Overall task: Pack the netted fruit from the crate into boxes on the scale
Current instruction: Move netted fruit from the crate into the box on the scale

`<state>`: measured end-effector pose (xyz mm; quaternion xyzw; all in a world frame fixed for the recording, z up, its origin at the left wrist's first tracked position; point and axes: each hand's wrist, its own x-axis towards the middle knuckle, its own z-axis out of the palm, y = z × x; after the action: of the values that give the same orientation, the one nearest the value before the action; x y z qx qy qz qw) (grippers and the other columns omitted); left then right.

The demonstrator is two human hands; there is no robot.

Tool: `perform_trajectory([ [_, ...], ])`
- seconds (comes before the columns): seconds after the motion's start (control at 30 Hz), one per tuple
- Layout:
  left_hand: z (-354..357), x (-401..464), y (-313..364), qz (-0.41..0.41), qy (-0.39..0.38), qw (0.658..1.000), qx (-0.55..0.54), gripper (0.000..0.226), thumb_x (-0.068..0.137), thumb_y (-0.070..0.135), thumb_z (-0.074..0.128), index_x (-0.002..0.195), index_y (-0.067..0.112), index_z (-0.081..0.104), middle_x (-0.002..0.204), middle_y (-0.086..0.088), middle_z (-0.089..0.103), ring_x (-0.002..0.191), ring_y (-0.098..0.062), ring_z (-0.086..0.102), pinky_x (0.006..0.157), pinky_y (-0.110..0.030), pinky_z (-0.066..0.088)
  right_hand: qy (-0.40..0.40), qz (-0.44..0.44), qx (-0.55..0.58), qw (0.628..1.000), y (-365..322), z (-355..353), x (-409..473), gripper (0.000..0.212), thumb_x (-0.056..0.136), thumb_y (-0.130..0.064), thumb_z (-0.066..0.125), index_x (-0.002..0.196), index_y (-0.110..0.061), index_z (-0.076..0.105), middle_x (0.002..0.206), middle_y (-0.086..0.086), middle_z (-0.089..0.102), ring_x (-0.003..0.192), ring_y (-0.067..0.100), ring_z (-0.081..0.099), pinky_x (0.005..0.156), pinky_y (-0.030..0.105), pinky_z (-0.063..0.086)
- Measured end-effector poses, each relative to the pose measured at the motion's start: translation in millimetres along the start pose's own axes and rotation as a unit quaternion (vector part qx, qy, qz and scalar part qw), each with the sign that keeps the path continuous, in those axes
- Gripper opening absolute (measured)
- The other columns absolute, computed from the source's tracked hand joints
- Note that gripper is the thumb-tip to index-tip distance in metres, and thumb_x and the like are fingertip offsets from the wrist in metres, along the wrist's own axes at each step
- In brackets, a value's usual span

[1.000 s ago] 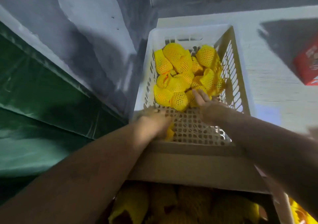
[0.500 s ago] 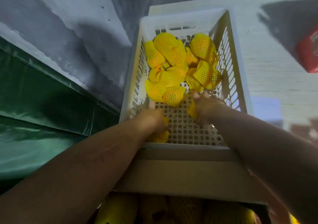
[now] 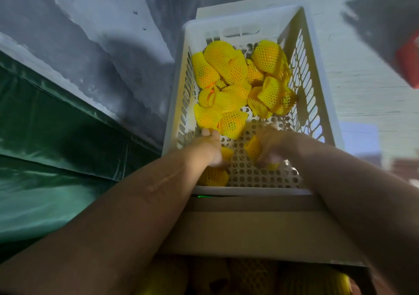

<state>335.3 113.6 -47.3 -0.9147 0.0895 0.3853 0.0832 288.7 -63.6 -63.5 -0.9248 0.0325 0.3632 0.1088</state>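
In the head view, one netted fruit point(image 3: 254, 148) is gripped by the right hand point(image 3: 271, 146) and another point(image 3: 215, 175) by the left hand point(image 3: 209, 148) near the crate point(image 3: 249, 22) front edge, and both should be lifted clear before transfer to the box point(image 3: 249, 233).

1. The left hand point(image 3: 209, 148) covers most of the netted fruit point(image 3: 214, 177) under it.
2. The right hand point(image 3: 272, 146) is motion-blurred — its fingers cannot be made out.
3. The box point(image 3: 249, 231) is cut off by the bottom edge, its contents dim.
4. A red object point(image 3: 409, 61) at the right edge — blurred, cropped.
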Motion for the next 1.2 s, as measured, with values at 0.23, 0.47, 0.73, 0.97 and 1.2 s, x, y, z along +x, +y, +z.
perform_trajectory([
  [0.23,5.1,10.2,4.2,-0.022,-0.045,0.999,0.018,0.078,0.1,0.04,0.063,0.161,0.009,0.026,0.166,-0.025,0.018,0.146,-0.042,0.038,0.113,-0.047,0.046,0.002,-0.017,0.027,0.999,0.9,7.9,13.0,0.086,0.083,-0.047,0.081,0.15,-0.019,0.036,0.141,0.008,0.051,0.113,0.027,0.06,0.083,0.035,0.055],
  [0.47,3.6,1.8,4.3,-0.04,-0.012,0.998,-0.046,0.118,0.078,0.086,0.056,0.166,0.027,0.005,0.17,-0.021,0.014,0.151,-0.049,0.025,0.116,-0.056,0.039,-0.008,-0.028,-0.003,1.0,4.5,6.6,14.3,0.09,0.088,-0.046,0.077,0.157,-0.016,0.026,0.158,0.011,0.038,0.134,0.031,0.051,0.095,0.037,0.048],
  [0.73,-29.9,-17.2,7.4,0.04,0.026,0.954,-0.296,0.109,0.076,0.061,0.075,0.157,0.038,0.006,0.142,-0.016,0.051,0.105,-0.034,0.068,0.087,-0.049,0.063,-0.012,-0.078,0.12,0.99,8.4,2.4,13.7,0.106,0.086,-0.029,0.08,0.159,-0.026,0.003,0.16,0.014,0.038,0.124,0.034,0.058,0.092,0.044,0.057],
  [0.97,-43.3,-91.0,-30.9,0.122,0.172,0.892,-0.401,0.085,0.06,0.06,0.084,0.125,0.053,0.031,0.134,-0.004,0.04,0.092,-0.024,0.069,0.069,-0.036,0.063,0.065,-0.058,0.207,0.974,-3.9,-22.8,-19.0,0.093,0.08,-0.034,0.085,0.155,-0.021,0.033,0.135,0.011,0.056,0.115,0.031,0.063,0.088,0.039,0.057],
  [1.2,-30.4,-170.8,-62.6,0.171,0.216,0.794,-0.542,0.077,0.07,0.067,0.074,0.131,0.034,0.042,0.114,0.001,0.063,0.072,-0.009,0.072,0.057,-0.021,0.054,0.126,-0.152,0.289,0.937,-32.5,-89.5,-112.7,0.068,0.062,-0.037,0.074,0.126,-0.045,0.053,0.077,0.008,0.068,0.065,0.025,0.062,0.059,0.035,0.049],
])
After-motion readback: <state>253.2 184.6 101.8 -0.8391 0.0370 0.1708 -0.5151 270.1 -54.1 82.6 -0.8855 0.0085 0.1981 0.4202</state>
